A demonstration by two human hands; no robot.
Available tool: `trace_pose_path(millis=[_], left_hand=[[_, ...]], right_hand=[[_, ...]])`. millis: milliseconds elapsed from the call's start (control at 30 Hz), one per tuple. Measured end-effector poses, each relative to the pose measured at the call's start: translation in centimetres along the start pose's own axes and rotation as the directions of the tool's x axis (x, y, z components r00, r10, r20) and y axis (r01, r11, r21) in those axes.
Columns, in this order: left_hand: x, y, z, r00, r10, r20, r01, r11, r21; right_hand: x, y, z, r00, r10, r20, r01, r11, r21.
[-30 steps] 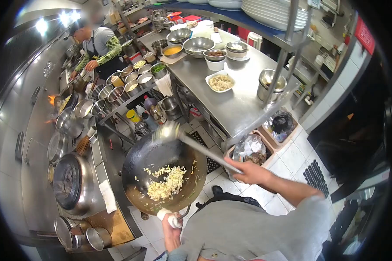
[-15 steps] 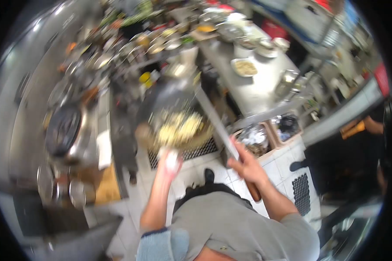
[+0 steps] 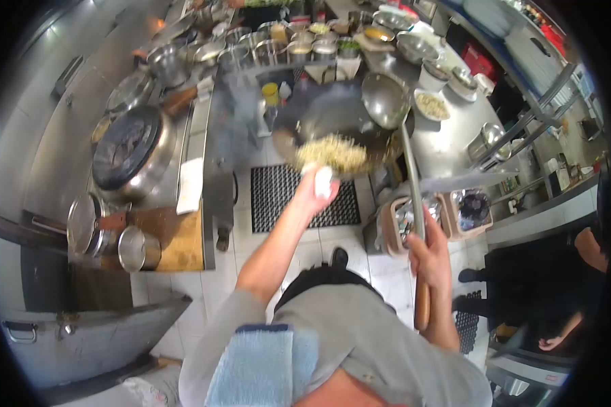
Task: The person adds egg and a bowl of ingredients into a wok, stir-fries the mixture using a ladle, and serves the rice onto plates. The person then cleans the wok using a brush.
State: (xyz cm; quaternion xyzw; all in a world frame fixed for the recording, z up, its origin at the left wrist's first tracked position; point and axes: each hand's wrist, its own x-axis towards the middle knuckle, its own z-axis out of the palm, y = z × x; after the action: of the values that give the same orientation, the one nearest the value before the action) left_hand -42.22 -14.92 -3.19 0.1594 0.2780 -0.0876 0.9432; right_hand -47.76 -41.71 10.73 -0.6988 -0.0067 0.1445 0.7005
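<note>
My left hand [image 3: 313, 198] is closed on the near rim of a dark wok [image 3: 329, 112], with a folded white cloth [image 3: 324, 183] between hand and metal. A heap of pale, thin strands of food [image 3: 332, 153] lies in the near part of the wok; whether noodles or sprouts, I cannot tell. My right hand [image 3: 430, 256] is wrapped round the long metal handle of a ladle [image 3: 385, 100], above its wooden end. The ladle's round bowl hangs over the wok's right side.
A steel counter [image 3: 448, 139] with a plate of pale food [image 3: 432, 106] runs along the right. Several metal pots of ingredients stand behind the wok. At left sits a large lidded pot [image 3: 132, 152]. Bins [image 3: 468, 210] stand below right. Another person's hand [image 3: 553, 342] shows at far right.
The ladle has swung from slanting leftward to nearly upright, its bowl now at the wok's right. The food, blurred and scattered before, lies in a heap. The whole view has shifted.
</note>
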Motion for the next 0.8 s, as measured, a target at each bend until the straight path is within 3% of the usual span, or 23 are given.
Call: trace_pose_path(millis=[100, 167, 267, 300, 367, 467, 500, 567, 633, 667, 700, 733, 800], left_hand=[[1.0, -1.8, -0.4, 0.991, 0.027, 0.130, -0.048, 0.986, 0.161], [-5.3, -4.7, -4.1, 0.980, -0.041, 0.195, 0.026, 0.996, 0.081], [-6.0, -2.4, -2.0, 0.996, 0.049, 0.081, -0.048, 0.999, -0.010], [-6.2, -0.1, 0.2, 0.992, 0.125, -0.001, -0.124, 0.985, 0.117], [-5.6, 1.5, 1.1, 0.990, 0.053, 0.129, -0.073, 0.985, 0.154], [-6.4, 0.4, 0.0, 0.983, 0.178, 0.046, -0.183, 0.922, 0.341], [-5.7, -0.5, -1.2, 0.952, 0.305, 0.033, -0.289, 0.859, 0.423], [-4.8, -2.1, -2.4, 0.870, 0.487, 0.073, -0.434, 0.687, 0.583], [-3.3, -2.5, -4.2, 0.871, 0.490, 0.043, -0.417, 0.688, 0.594], [-3.4, -2.4, -3.7, 0.870, 0.492, -0.015, -0.390, 0.708, 0.589], [-3.5, -2.2, -3.5, 0.869, 0.488, -0.077, -0.357, 0.728, 0.585], [-2.5, -1.2, -4.7, 0.901, 0.412, -0.136, -0.287, 0.801, 0.526], [-1.8, 1.7, -7.9, 0.988, 0.098, -0.119, -0.061, 0.956, 0.286]], right_hand=[[0.1, -1.6, -0.6, 0.999, 0.019, 0.042, -0.020, 0.999, 0.030], [0.6, -1.9, -1.1, 1.000, 0.031, 0.000, -0.031, 0.999, -0.013], [1.2, -1.8, -2.2, 0.997, 0.054, 0.061, -0.049, 0.995, -0.082], [1.7, -2.7, -2.1, 0.993, 0.092, 0.075, -0.088, 0.995, -0.054], [2.6, -4.3, -2.4, 0.988, 0.089, 0.126, -0.079, 0.994, -0.078], [4.4, -6.8, -2.0, 0.986, 0.067, 0.154, -0.017, 0.952, -0.306], [5.5, -7.0, -2.1, 0.983, 0.066, 0.173, 0.010, 0.915, -0.403], [9.6, -2.8, -1.9, 0.959, -0.061, 0.277, 0.207, 0.818, -0.537], [10.6, -1.8, -0.7, 0.937, 0.051, 0.346, 0.113, 0.892, -0.438], [9.8, -2.3, 1.2, 0.899, 0.211, 0.385, -0.110, 0.957, -0.267], [9.1, -2.4, 2.1, 0.823, 0.350, 0.447, -0.347, 0.933, -0.093], [9.8, -0.6, 2.0, 0.751, 0.408, 0.519, -0.508, 0.859, 0.058], [10.1, 4.6, 2.0, 0.593, 0.440, 0.675, -0.760, 0.584, 0.287]])
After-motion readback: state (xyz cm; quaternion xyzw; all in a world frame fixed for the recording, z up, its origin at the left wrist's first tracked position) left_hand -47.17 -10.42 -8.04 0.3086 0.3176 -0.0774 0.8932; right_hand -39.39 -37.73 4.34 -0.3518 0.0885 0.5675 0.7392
